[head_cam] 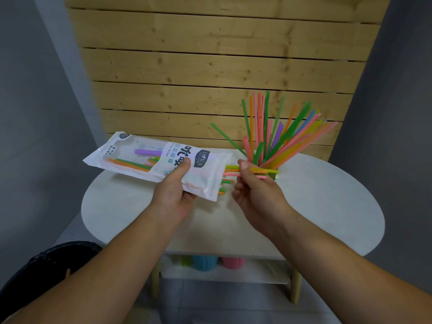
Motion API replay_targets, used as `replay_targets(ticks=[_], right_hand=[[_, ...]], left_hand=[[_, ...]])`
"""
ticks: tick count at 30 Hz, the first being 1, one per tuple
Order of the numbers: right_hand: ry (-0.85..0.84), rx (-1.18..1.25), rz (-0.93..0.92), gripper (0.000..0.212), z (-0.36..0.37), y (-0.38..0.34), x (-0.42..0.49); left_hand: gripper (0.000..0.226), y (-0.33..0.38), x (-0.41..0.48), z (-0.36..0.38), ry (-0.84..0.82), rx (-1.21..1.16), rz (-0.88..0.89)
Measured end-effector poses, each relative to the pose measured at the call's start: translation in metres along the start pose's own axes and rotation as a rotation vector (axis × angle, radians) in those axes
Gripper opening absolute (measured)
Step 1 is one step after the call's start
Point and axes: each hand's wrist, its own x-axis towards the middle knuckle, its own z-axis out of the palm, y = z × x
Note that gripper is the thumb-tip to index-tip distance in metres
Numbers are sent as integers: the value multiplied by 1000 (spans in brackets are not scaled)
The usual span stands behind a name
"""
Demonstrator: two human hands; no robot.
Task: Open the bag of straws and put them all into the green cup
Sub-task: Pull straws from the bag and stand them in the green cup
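Observation:
My left hand (174, 192) grips a white plastic straw bag (131, 155) held level above the table, its open mouth pointing right. Several coloured straws remain inside, and their ends poke out of the mouth. My right hand (254, 188) pinches a few of these straws (259, 171), yellow and pink, partly drawn out of the bag. Behind my right hand stands the green cup (273, 176), almost hidden, with only a sliver showing. Many coloured straws (275, 134) fan upward out of it.
The round white table (327, 206) stands against a wooden slat panel (210, 66). A lower shelf holds a blue cup (204, 263), a pink cup (233, 261) and a small green item (184, 261). A dark object (35, 277) lies at the lower left.

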Motion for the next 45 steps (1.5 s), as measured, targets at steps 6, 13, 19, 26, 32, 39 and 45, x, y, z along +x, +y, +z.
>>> replay_targets(ticks=[6, 13, 19, 26, 32, 39, 45], right_hand=[[26, 253, 4, 20, 5, -8, 2], [62, 47, -144, 11, -16, -22, 1], [76, 6, -242, 17, -37, -43, -6], [140, -58, -320, 19, -60, -63, -10], [237, -151, -444, 17, -77, -73, -9], [310, -325, -616, 16, -90, -88, -13], [413, -524, -770, 24, -93, -103, -14]], left_hand=[[39, 0, 0, -1, -4, 5, -11], [28, 4, 1, -3, 25, -25, -17], [37, 9, 5, -6, 74, -47, -4], [40, 10, 12, -11, 127, -48, 8], [40, 7, 14, -13, 130, -44, 24], [42, 0, 11, -10, 116, -13, 16], [42, -2, 8, -7, 105, 14, 7]])
